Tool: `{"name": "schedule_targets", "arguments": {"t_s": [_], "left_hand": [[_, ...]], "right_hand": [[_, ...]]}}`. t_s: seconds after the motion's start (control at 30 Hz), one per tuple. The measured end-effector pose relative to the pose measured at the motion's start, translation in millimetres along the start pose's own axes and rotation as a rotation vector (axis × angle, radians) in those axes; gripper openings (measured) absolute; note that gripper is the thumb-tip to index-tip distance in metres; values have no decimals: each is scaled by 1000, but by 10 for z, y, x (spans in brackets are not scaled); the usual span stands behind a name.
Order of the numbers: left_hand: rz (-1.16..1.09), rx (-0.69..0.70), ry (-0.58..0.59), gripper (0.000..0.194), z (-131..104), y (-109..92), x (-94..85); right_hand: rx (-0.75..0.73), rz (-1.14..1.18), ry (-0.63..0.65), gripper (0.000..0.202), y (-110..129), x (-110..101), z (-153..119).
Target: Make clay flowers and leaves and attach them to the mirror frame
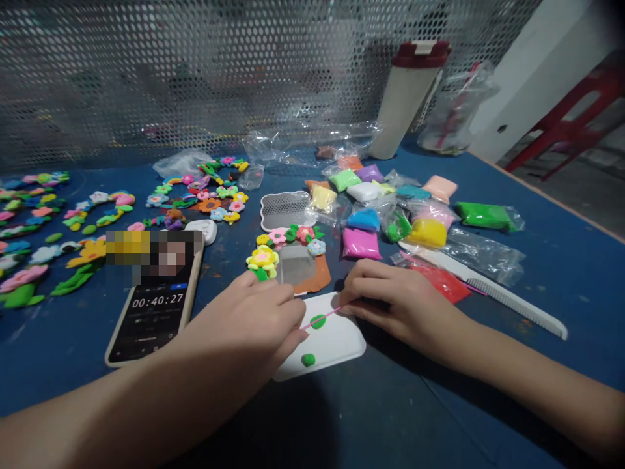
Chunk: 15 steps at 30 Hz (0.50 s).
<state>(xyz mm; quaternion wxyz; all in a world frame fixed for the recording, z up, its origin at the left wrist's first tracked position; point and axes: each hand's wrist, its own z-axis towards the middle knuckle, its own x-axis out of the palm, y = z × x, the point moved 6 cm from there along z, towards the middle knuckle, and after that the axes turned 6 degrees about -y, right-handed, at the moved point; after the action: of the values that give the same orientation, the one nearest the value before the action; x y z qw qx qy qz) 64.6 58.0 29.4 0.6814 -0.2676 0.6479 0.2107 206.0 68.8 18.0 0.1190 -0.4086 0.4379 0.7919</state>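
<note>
A thin pink stick [328,315] stretches between my two hands, over a flat green clay piece [318,322] on a white tray [342,345]. My left hand [266,316] is closed on the stick's left end, above the tray's left side. At the tray's upper right, my right hand [385,299] pinches the other end. A smaller green clay lump [308,359] lies near the tray's front edge. Just behind the tray is a mirror frame [312,280] of orange clay, decorated with clay flowers; my left hand partly covers its lower left.
A phone [151,312] showing a timer lies at left, near clay flower decorations [209,205]. Bagged clay [361,243], a white comb [508,299] and a tall cup [405,98] are at right and back. A metal mesh [195,78] stands behind.
</note>
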Motion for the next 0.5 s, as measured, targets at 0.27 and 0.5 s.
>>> {"name": "schedule_targets", "arguments": {"t_s": [0.27, 0.5], "left_hand": [[-4, 4, 29, 19, 23, 5, 23], [-9, 32, 23, 20, 26, -4, 39]], "right_hand": [[-42, -10, 3, 11, 10, 9, -10], [-61, -34, -10, 13, 19, 12, -5]]}}
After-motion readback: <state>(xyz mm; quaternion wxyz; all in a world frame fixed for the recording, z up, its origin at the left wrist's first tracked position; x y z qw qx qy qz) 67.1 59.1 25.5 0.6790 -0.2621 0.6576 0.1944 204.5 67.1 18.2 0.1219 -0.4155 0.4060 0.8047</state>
